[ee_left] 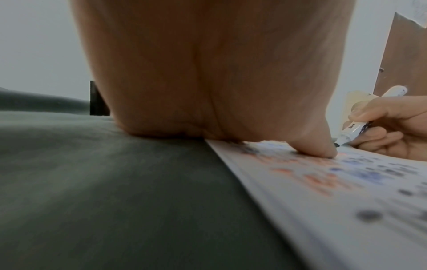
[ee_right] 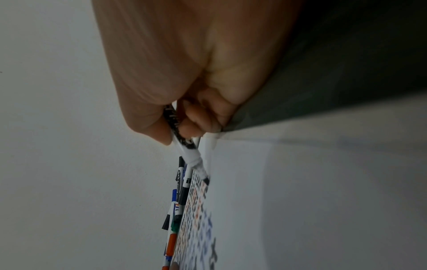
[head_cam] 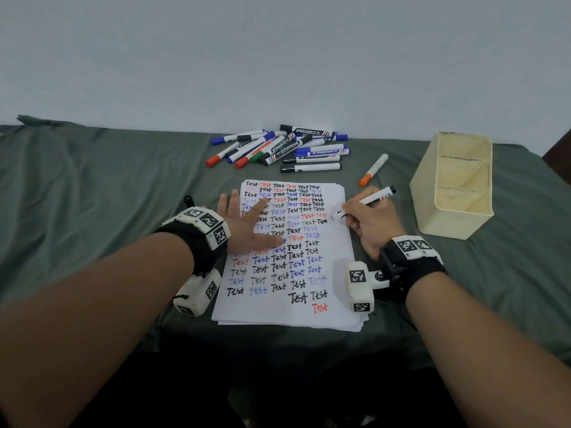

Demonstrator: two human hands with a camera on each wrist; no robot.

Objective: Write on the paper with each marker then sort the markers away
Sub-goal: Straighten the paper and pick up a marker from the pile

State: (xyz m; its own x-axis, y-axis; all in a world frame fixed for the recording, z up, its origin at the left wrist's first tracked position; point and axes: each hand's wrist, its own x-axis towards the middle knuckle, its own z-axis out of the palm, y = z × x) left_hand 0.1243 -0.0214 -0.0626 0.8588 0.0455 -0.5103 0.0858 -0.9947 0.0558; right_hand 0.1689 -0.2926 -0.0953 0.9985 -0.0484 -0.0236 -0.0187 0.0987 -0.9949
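Observation:
A stack of white paper [head_cam: 336, 313] covered in rows of "Test" in black, red and blue lies in the middle of the green cloth. My right hand [head_cam: 369, 223] grips an uncapped black marker [head_cam: 370, 200], its tip touching the sheet at the right end of a row; the wrist view shows the black marker [ee_right: 188, 155] tip on the paper [ee_right: 300, 201]. My left hand [head_cam: 247, 223] lies flat with spread fingers on the paper's left side, thumb [ee_left: 321, 148] pressing the paper [ee_left: 346, 201]. A black cap [head_cam: 188, 199] lies left of that hand.
A pile of several capped markers [head_cam: 278, 146], blue, black, red and green, lies behind the paper near the wall. An orange-capped marker [head_cam: 373, 169] lies alone to its right. A cream divided plastic bin [head_cam: 454, 186] stands at the right on the green cloth [head_cam: 92, 196].

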